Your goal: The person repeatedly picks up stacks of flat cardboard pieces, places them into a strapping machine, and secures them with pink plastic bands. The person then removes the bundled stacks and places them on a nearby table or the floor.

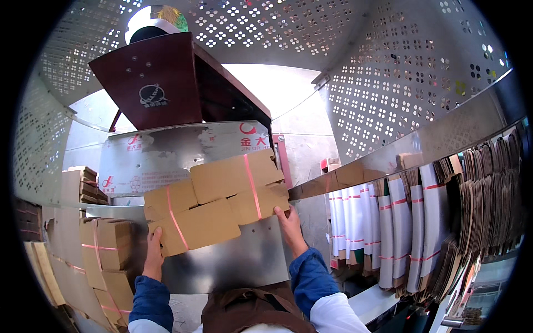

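A bundle of flat brown cardboard box blanks [214, 219], tied with two pink straps, is held at a tilt between my hands, above a shiny metal work surface [244, 266]. My left hand [154, 252] grips its lower left edge, thumb on top. At the lower right corner, my right hand [291, 226] is closed on the same bundle. The undersides of both hands' grips are hidden by the cardboard. Just beyond stands a dark red machine [150, 83] with a metal panel [183, 150] partly covered in printed film.
Strapped cardboard bundles [108, 244] are stacked at my left. On the right stand rows of white strapped bundles [400, 233] and brown cardboard sheets [491, 194]. A curved metal rail [400, 152] runs above them. Perforated metal panels [383, 83] enclose the far side.
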Motion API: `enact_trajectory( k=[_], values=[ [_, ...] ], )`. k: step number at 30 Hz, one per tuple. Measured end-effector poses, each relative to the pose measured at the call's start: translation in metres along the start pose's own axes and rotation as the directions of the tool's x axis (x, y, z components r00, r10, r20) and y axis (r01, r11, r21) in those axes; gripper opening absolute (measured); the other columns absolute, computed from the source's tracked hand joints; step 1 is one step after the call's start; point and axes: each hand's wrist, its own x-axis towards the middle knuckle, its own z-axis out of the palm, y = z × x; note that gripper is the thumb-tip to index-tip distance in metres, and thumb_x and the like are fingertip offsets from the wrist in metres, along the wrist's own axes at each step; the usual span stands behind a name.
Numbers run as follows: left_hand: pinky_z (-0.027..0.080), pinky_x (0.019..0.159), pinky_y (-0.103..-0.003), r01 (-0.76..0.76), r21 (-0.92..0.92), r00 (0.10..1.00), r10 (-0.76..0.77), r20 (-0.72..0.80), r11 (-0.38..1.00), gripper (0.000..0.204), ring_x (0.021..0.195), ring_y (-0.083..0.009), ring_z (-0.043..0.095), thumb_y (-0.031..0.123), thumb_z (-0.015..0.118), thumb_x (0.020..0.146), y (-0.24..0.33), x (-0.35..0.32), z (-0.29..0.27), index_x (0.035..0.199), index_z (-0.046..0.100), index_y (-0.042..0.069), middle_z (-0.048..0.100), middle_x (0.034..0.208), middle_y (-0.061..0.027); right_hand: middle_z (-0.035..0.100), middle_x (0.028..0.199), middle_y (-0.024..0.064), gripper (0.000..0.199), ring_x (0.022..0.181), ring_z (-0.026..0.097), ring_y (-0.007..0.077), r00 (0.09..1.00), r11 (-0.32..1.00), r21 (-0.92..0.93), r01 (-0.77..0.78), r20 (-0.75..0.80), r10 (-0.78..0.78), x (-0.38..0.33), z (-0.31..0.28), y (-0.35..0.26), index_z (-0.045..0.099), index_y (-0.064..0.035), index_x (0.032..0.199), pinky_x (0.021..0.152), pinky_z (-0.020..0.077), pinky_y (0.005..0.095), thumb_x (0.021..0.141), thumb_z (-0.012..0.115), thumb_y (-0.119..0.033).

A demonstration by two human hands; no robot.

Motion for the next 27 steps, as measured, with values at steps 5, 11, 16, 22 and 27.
enact_trajectory(
  k=[5,11,16,22,27],
  values=[
    [0.050,0.090,-0.036,0.046,0.047,0.999,-0.045,-0.019,0.998,0.048,0.109,-0.0189,0.057,0.030,0.063,0.090,0.014,0.021,0.014,0.128,0.049,0.004,0.058,0.119,-0.0069,0.057,0.117,0.0138,0.062,0.107,0.054,0.0179,0.993,1.000,-0.019,-0.004,-0.117,0.002,-0.001,0.000,-0.003,0.046,0.0069,0.121,0.096,0.0403,0.0303,0.085,0.072,-0.037],
    [0.049,0.092,-0.035,-0.061,0.063,0.996,0.057,0.064,0.996,0.053,0.110,-0.0188,0.056,0.027,0.065,0.088,0.009,0.038,0.007,0.132,0.047,0.005,0.057,0.121,-0.0066,0.061,0.110,0.0183,0.044,0.102,0.059,0.0360,0.890,0.658,-0.697,0.285,-0.062,-0.451,-0.017,-0.003,-0.037,0.051,-0.0003,0.114,0.089,0.0465,0.0412,0.083,0.070,-0.025],
    [0.047,0.093,-0.034,-0.012,0.077,0.998,0.007,0.065,0.997,0.054,0.110,-0.0186,0.056,0.025,0.066,0.088,0.009,0.031,0.003,0.134,0.046,0.005,0.058,0.121,-0.0064,0.052,0.131,0.0181,0.036,0.118,0.049,0.0374,0.470,0.144,-0.558,0.817,0.501,-0.727,0.037,0.057,-0.114,0.055,-0.0024,0.118,0.101,0.0391,0.0449,0.084,0.064,-0.012],
    [0.047,0.093,-0.034,0.045,0.150,0.998,-0.050,0.030,0.988,0.056,0.112,-0.0185,0.056,0.027,0.064,0.089,0.057,0.030,0.039,0.134,0.046,0.001,0.058,0.123,-0.0081,0.037,0.148,0.0153,0.053,0.138,0.031,0.0354,0.586,0.138,-0.611,0.779,0.632,-0.507,0.086,0.072,-0.066,0.046,-0.0103,0.138,0.112,0.0253,0.0507,0.091,0.055,-0.032],
    [0.047,0.092,-0.034,0.105,0.196,0.992,-0.118,0.055,0.975,0.056,0.111,-0.0183,0.057,0.031,0.063,0.090,0.062,0.051,0.042,0.134,0.046,0.002,0.059,0.122,-0.0081,0.034,0.151,0.0093,0.049,0.140,0.029,0.0281,0.435,-0.123,-0.531,0.838,0.787,-0.437,0.061,0.066,-0.078,0.047,-0.0177,0.139,0.113,0.0213,0.0504,0.094,0.051,-0.037]
  ],
)
